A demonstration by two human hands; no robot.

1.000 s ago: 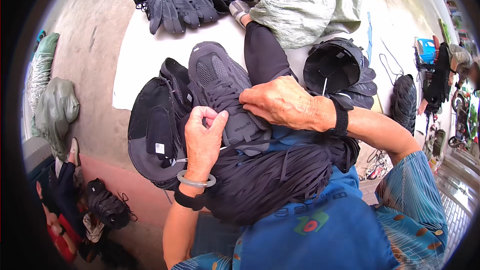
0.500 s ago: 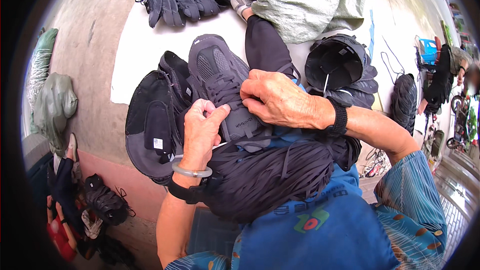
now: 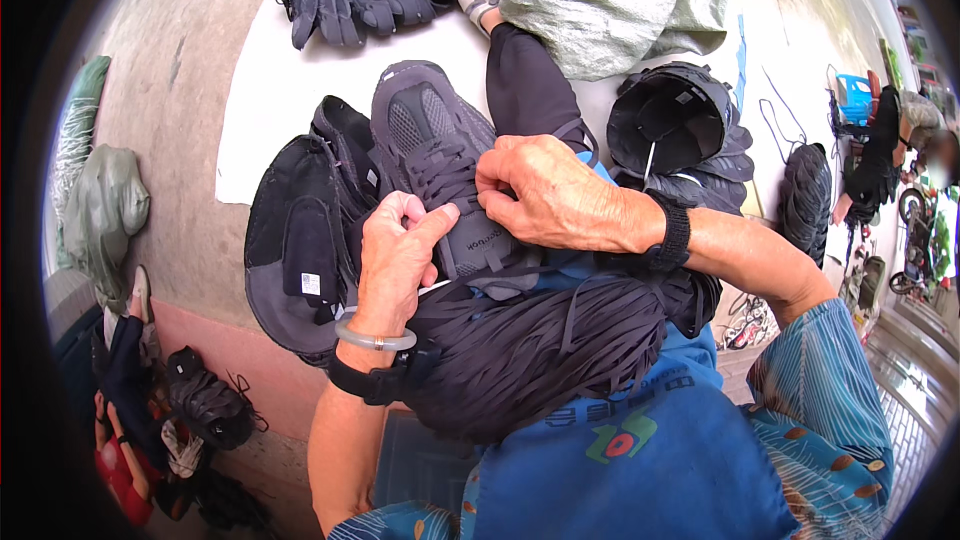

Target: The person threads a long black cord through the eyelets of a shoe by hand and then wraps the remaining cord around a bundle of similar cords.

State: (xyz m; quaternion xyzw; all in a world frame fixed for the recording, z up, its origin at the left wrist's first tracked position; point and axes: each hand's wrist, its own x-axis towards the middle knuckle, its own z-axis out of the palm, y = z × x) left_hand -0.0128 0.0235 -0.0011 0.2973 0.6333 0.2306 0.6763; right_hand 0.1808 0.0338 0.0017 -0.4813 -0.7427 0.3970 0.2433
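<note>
White sheet [image 3: 270, 100], concrete floor [image 3: 165, 150] — lacing in hand, I'd judge: left hand [image 3: 393, 248], right hand [image 3: 550, 192] both apparently pinching shoelaces [image 3: 442, 168] — next calls for even tension.

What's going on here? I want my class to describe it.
A person is handling the laces on a dark shoe upper. The left hand is pinched at their left side; the right hand curls at their right, its exact hold unclear. A dark lace bundle lies over the blue apron.
</note>
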